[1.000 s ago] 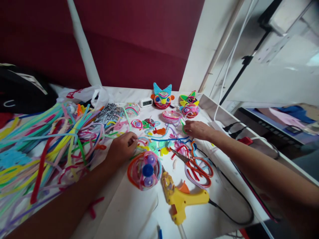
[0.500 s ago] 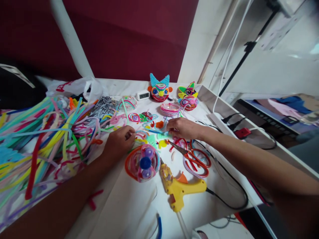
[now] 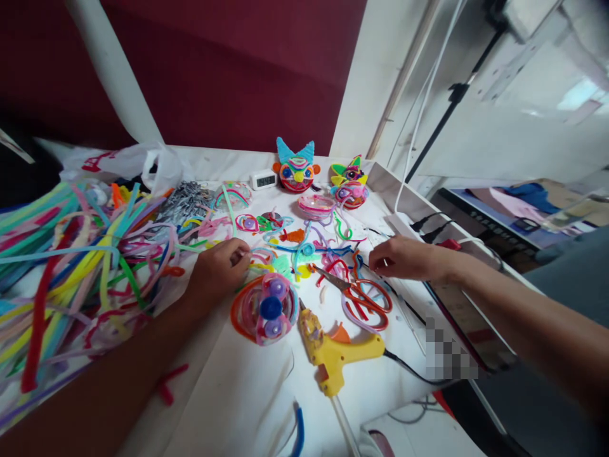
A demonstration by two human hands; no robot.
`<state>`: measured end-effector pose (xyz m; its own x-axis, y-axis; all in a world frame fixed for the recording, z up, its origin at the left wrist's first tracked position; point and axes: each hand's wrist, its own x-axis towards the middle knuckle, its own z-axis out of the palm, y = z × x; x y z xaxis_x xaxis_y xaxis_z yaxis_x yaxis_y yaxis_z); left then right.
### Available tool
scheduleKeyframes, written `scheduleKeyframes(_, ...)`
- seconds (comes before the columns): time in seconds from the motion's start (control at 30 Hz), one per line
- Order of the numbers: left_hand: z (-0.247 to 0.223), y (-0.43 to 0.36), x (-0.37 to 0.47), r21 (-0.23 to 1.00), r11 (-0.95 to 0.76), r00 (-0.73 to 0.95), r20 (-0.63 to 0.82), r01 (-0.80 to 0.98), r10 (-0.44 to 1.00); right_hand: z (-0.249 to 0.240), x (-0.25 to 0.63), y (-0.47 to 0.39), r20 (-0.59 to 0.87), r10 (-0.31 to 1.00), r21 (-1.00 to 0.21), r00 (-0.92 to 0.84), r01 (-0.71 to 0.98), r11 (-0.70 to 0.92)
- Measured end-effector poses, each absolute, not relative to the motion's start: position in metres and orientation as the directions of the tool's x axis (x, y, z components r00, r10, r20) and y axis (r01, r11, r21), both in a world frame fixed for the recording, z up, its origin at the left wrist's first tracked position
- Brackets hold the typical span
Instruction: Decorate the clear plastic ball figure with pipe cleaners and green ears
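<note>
My left hand (image 3: 219, 268) rests on the table, fingers loosely curled, with nothing visible in them. Just right of it lie a rainbow-striped pipe-cleaner piece (image 3: 263, 256) and a round face (image 3: 270, 310) with purple eyes and a blue nose. My right hand (image 3: 404, 257) is above the black cord, right of the cut pipe cleaners. Its fingers bend downward with a gap at the thumb, and I see nothing in them. Orange-handled scissors (image 3: 368, 298) lie to its left, near a blue pipe-cleaner coil (image 3: 308, 249). A yellow glue gun (image 3: 340, 355) lies in front.
Many pipe cleaners (image 3: 102, 254) heap at the left, beside a plastic bag (image 3: 128, 166). Behind stand a small digital clock (image 3: 263, 180), a blue-eared figure (image 3: 297, 171), a pink bowl-like shell (image 3: 316, 206) and another decorated figure (image 3: 351, 190). A phone-like dark slab (image 3: 469, 324) lies at right.
My right hand has moved right, away from the pipe-cleaner pieces, uncovering the blue coil. My left hand keeps its curled pose. The whole view has shifted slightly.
</note>
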<state>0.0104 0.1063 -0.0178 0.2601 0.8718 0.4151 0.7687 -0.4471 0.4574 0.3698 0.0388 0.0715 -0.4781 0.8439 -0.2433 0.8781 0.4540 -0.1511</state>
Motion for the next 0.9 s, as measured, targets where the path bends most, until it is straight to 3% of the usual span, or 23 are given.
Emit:
scheduleKeyframes(0.17,-0.018,0.106,0.010,0.447,-0.447,0.255,0.425,0.775,0.868,0.048,0.372,0.027,-0.357,0.848,-0.042,-0.393,0.913,0.406)
scheduleKeyframes(0.37,-0.016,0.106,0.011,0.444,-0.426,0.250,0.403,0.788,0.881,0.043,0.369,0.029,-0.329,0.879,0.011,-0.346,0.929,0.369)
scheduleKeyframes(0.7,-0.014,0.105,0.010,0.455,-0.424,0.248,0.397,0.783,0.884,0.067,0.387,0.041,-0.102,0.926,-0.204,-0.364,0.918,0.339)
scheduleKeyframes(0.9,-0.017,0.106,0.009,0.461,-0.445,0.267,0.401,0.768,0.876,0.076,0.394,0.049,0.057,0.957,-0.252,-0.285,0.923,0.290)
